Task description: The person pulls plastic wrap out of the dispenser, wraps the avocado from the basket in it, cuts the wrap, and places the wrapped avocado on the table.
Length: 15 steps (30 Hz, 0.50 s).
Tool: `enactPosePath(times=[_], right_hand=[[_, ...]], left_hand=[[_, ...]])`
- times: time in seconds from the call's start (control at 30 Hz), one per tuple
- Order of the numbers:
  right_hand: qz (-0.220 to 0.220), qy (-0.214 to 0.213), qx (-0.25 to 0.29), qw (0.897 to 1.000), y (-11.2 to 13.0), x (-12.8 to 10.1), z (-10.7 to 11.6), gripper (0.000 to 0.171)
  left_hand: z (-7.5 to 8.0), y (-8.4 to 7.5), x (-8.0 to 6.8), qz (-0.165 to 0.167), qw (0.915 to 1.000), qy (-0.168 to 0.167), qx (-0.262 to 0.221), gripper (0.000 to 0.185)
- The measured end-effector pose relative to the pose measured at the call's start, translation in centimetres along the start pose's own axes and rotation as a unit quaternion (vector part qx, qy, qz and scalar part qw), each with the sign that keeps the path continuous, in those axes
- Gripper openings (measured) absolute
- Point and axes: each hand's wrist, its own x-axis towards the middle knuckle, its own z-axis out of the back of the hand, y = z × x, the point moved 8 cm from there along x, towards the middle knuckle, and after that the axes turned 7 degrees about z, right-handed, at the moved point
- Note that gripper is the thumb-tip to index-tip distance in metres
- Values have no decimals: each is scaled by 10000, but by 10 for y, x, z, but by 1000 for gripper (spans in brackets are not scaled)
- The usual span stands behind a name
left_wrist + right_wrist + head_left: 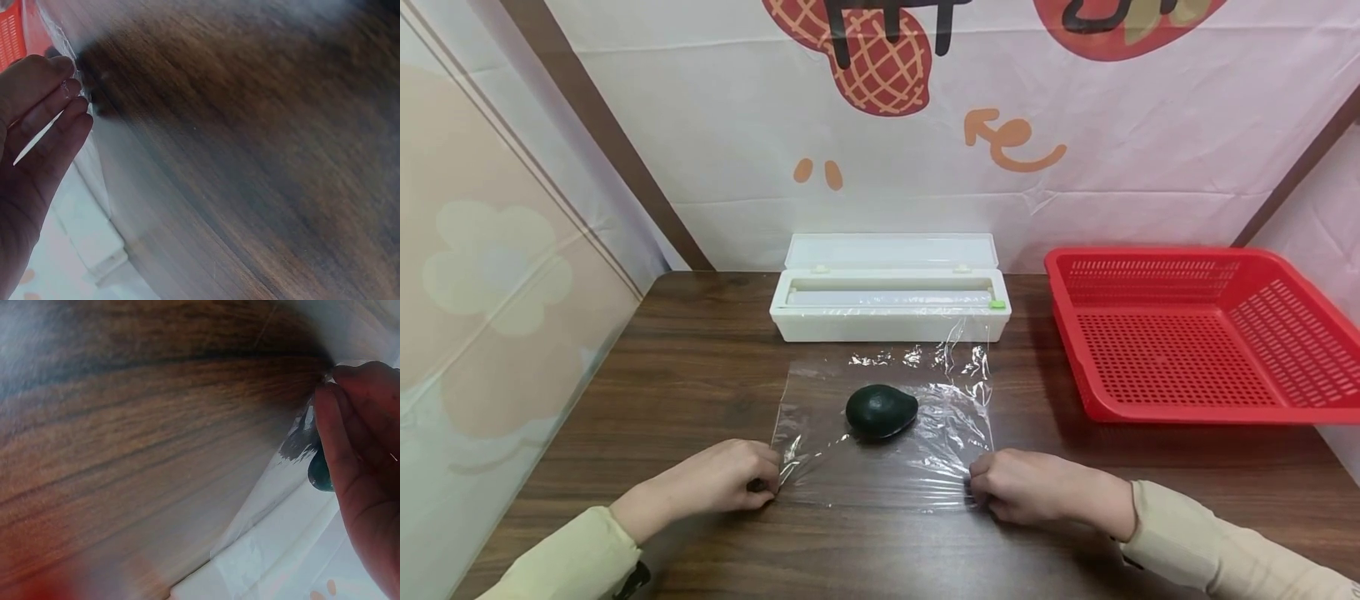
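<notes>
A sheet of clear plastic wrap (pixel 880 479) lies over the table, running out from a white wrap dispenser (pixel 891 325) behind it. On the sheet rests a dark green avocado (pixel 882 411), its narrow end to the right; part of it also shows in the right wrist view (pixel 320 472). My left hand (pixel 733 477) pinches the sheet's near left corner between thumb and fingers. At the near right corner, my right hand (pixel 1022 486) pinches the wrap, with thumb and fingertips together in the right wrist view.
The dispenser's lid (pixel 891 251) stands open at the back, and a green slider (pixel 997 305) sits at its right end. A red plastic basket (pixel 1086 367) is on the right side of the wooden table (pixel 685 375). Printed cloth (pixel 910 167) hangs behind.
</notes>
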Motion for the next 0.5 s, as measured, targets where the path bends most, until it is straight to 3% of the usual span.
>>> enactPosePath(times=[0.27, 0.5], right_hand=[[242, -74, 94, 9996, 2, 1, 1, 20], [174, -35, -108, 9998, 2, 0, 4, 19]], left_hand=[[0, 4, -2, 26, 9994, -71, -342, 22], [0, 10, -1, 319, 9956, 77, -883, 22]])
